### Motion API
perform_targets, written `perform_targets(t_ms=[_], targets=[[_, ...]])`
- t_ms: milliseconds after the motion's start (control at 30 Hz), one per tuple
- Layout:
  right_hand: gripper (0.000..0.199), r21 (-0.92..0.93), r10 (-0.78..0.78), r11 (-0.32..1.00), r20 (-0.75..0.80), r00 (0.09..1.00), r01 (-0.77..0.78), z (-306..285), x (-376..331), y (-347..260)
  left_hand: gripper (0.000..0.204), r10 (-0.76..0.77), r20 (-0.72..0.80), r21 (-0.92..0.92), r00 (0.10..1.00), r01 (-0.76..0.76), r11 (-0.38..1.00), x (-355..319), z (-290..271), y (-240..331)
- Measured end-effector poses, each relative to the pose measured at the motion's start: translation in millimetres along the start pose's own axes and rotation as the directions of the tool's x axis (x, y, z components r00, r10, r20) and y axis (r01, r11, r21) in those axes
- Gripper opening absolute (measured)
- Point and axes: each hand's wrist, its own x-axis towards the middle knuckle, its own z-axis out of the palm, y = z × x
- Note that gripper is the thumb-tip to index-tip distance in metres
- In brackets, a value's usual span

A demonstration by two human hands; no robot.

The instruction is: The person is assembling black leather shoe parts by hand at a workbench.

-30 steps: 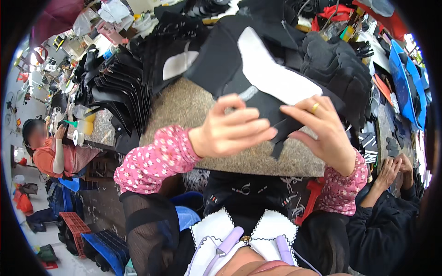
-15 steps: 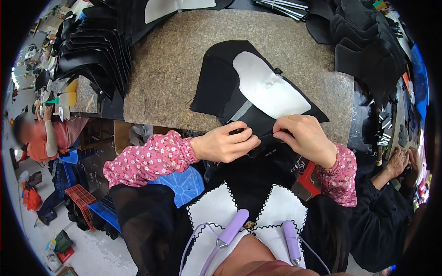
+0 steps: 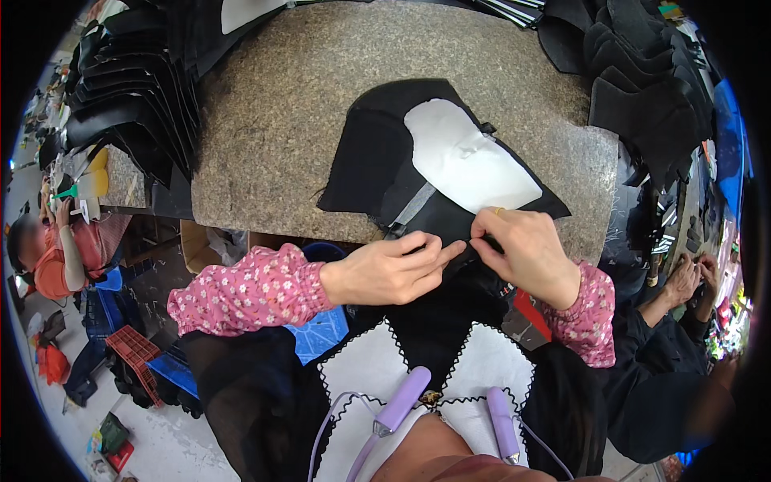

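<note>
A black cut fabric piece [image 3: 361,153] lies on the worktable with its near edge over the front. A white shaped panel [image 3: 466,161] sits on top of it, and a short grey strip [image 3: 416,202] runs below the panel. My right hand [image 3: 526,251] is closed in a pinch at the piece's near edge. Beside it, my left hand [image 3: 393,269] is curled, its index finger reaching to the right fingertips. What lies within the left fingers is hidden, and anything small between the two hands cannot be made out.
The speckled worktable [image 3: 273,120] spreads ahead. Stacks of black cut pieces stand at its left [image 3: 132,96] and right [image 3: 642,104]. Thin white strips [image 3: 510,12] lie at the far edge. A co-worker's hands [image 3: 691,277] are at the right; another person [image 3: 60,249] sits at the left.
My left hand has shifted slightly nearer to me, its index finger now straighter toward the right fingertips. The right hand has lowered slightly. The view has moved a little.
</note>
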Motion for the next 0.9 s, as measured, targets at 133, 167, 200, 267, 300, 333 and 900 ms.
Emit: perform_targets(t_ms=[133, 167, 200, 267, 300, 333, 900], targets=[[0.016, -0.194, -0.034, 0.981, -0.072, 0.997, 0.019, 15, -6, -10, 0.006, -0.036, 0.144, -0.001, 0.989, 0.037, 0.999, 6, -10, 10], [0.016, -0.2, -0.038, 0.98, -0.06, 0.997, 0.025, 14, -7, -13, 0.006, -0.048, 0.138, -0.002, 0.989, 0.049, 0.999, 6, -12, 13], [0.016, -0.228, -0.021, 0.974, -0.077, 0.997, 0.003, 12, -9, -13, 0.006, -0.043, 0.154, 0.051, 0.987, 0.035, 0.998, 7, -12, 14], [0.018, -0.259, 0.011, 0.965, -0.082, 0.997, -0.032, 13, -12, -12, 0.008, -0.036, 0.213, 0.168, 0.976, 0.0, 0.986, 4, -12, 19], [0.018, -0.267, 0.006, 0.963, -0.072, 0.997, -0.025, 12, -11, -12, 0.008, -0.047, 0.204, 0.169, 0.978, 0.012, 0.986, 2, -13, 22], [0.019, -0.293, -0.002, 0.956, -0.05, 0.999, -0.013, 11, -10, -10, 0.012, -0.08, 0.211, 0.163, 0.974, 0.046, 0.986, -1, -11, 25], [0.019, -0.032, 0.148, 0.988, -0.082, 0.986, -0.151, -12, -11, 12, 0.071, -0.283, 0.139, 0.365, 0.949, 0.217, 0.905, -6, 13, 54]])
